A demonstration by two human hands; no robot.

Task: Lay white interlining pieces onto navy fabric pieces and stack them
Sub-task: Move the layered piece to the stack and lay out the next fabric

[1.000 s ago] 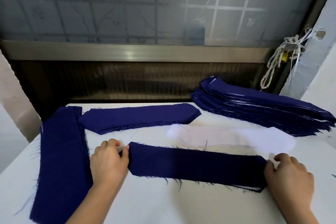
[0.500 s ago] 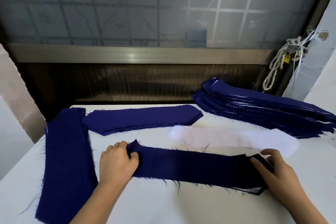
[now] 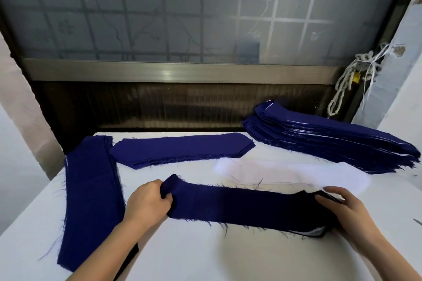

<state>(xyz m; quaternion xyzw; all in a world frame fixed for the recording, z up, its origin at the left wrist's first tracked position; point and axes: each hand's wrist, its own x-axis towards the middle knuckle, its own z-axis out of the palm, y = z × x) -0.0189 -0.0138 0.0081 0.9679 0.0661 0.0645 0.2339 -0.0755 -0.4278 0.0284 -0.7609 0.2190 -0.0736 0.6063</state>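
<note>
White table [image 3: 205,258] | left hand [image 3: 146,205], right hand [image 3: 349,212] grip navy strip [image 3: 239,205] ends | left end risen

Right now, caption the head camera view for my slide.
The left hand and right hand hold the ends of a navy strip on a white table, white interlining behind it, navy stack far right.

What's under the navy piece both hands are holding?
A white sliver peeks out beneath the navy piece near the right hand; likely interlining. How far it extends underneath is covered.
</note>
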